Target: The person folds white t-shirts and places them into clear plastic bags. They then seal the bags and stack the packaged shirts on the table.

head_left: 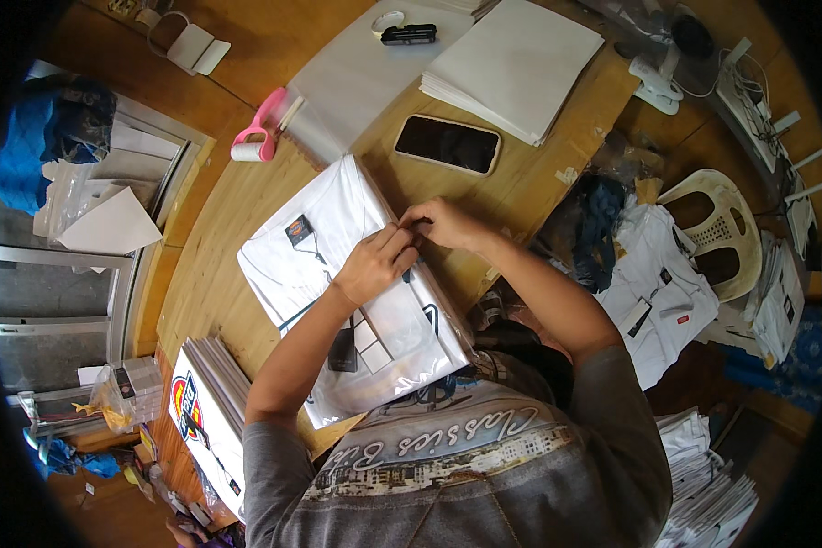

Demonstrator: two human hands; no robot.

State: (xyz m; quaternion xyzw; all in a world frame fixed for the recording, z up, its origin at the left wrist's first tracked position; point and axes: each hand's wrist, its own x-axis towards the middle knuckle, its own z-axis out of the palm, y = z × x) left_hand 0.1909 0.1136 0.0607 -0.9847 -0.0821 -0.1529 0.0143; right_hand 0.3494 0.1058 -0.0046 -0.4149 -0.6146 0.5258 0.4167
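A stack of folded white T-shirts (pixel 333 205) in clear plastic lies on the wooden table before me. A black tag (pixel 299 230) hangs near the top shirt's collar, and a black-and-white printed card (pixel 344 347) shows lower on the stack. My left hand (pixel 374 265) rests over the right part of the stack with its fingers curled. Just beyond its fingertips, my right hand (pixel 440 225) pinches with bent fingers at the stack's right edge. The fingertips of both hands meet there. What lies between them is too small and hidden to name.
A black-screened phone (pixel 447 144) lies beyond my hands, near a pile of white sheets (pixel 521 64). A pink tape dispenser (pixel 258 132) stands at the far left. More bagged shirts (pixel 205 411) are stacked at left. A plastic chair (pixel 717 219) and loose white shirts (pixel 653 292) are at right.
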